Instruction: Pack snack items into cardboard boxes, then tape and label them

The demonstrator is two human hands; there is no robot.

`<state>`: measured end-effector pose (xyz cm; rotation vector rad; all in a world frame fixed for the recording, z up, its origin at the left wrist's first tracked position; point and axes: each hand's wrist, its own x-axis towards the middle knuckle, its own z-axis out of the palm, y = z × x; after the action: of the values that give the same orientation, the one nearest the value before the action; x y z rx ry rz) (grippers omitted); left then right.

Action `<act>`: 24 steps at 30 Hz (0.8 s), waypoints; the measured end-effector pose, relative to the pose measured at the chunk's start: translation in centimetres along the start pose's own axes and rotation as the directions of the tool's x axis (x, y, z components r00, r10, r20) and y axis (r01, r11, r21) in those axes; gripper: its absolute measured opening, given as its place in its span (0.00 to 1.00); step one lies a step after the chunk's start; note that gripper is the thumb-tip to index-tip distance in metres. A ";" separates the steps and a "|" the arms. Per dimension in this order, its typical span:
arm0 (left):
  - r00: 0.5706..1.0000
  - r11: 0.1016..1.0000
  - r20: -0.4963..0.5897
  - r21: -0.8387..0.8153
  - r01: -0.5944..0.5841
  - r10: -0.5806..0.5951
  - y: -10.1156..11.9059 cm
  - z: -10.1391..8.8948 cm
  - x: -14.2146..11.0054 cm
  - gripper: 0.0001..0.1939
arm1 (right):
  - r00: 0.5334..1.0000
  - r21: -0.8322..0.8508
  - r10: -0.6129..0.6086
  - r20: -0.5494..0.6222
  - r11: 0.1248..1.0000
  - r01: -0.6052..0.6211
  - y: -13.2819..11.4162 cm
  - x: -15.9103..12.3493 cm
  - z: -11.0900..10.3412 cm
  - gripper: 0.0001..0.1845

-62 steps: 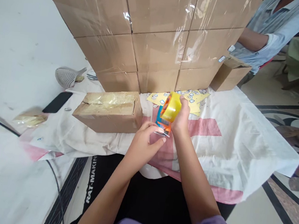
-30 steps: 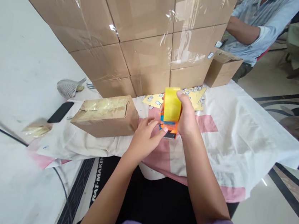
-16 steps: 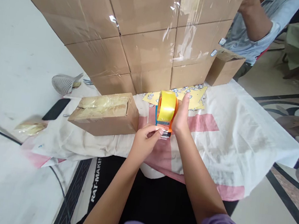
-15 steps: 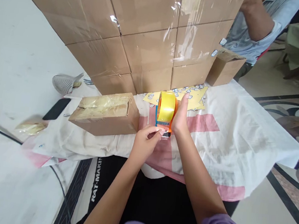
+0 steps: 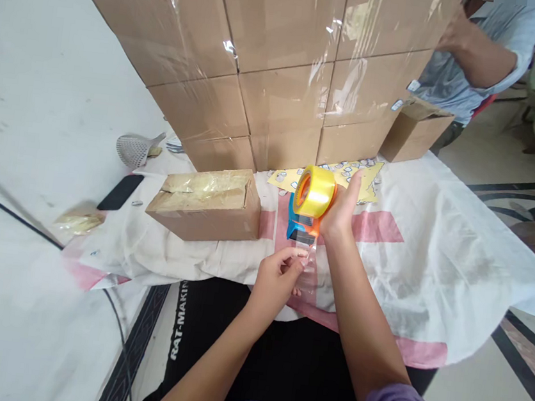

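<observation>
My right hand grips an orange and blue tape dispenser that carries a yellow tape roll, held upright above the cloth. My left hand pinches the free end of the clear tape, which stretches down from the dispenser's mouth toward me. A small cardboard box with a taped top lies on the cloth just left of the dispenser.
A wall of stacked, film-wrapped cartons stands behind. A white and pink cloth covers the table. A phone, a slotted scoop and a wad of tape lie at left. Another person in a blue shirt works at far right beside an open box.
My left hand has pulled the tape end away from the dispenser toward me, so a short strip now spans the gap. The dispenser has tilted slightly left.
</observation>
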<state>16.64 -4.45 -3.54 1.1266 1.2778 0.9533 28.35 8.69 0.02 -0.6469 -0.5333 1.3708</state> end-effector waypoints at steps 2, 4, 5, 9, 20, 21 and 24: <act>1.000 0.998 -0.002 0.056 -0.028 0.028 -0.1 0.2 -0.5 0.13 | 1.000 0.014 -0.007 0.012 1.000 0.006 -0.6 0.1 -0.1 0.38; 0.995 0.980 -0.014 0.175 -0.099 0.103 -0.3 0.2 -1.0 0.12 | 1.000 0.020 -0.005 0.018 1.000 0.004 -1.1 0.3 -0.4 0.40; 0.989 0.962 -0.017 0.235 -0.136 0.144 -0.5 0.2 -1.3 0.11 | 1.000 0.022 0.002 0.025 1.000 -0.003 -1.3 0.3 -0.5 0.41; 0.977 0.926 -0.001 0.321 -0.200 0.211 -1.1 0.1 -2.0 0.10 | 0.998 0.033 0.033 0.059 0.999 -0.035 -1.8 0.3 -0.9 0.43; 0.963 0.892 0.035 0.369 -0.262 0.268 -2.5 -0.1 -4.5 0.12 | 0.999 0.087 -0.051 -0.017 0.995 0.052 -2.8 -1.0 -0.4 0.36; 0.964 0.896 0.029 0.361 -0.258 0.266 -2.8 -0.3 -4.8 0.11 | 0.998 0.095 -0.065 -0.017 0.993 0.066 -3.3 -1.1 -0.4 0.35; 0.962 0.898 -0.002 0.359 -0.253 0.272 -3.2 -1.1 -4.9 0.11 | 0.995 0.076 -0.102 0.025 0.992 0.099 -4.5 -1.6 -0.3 0.30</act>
<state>14.90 -9.82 -5.53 1.5988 1.4007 0.9757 31.54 6.70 3.00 -0.5333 -0.5284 1.3006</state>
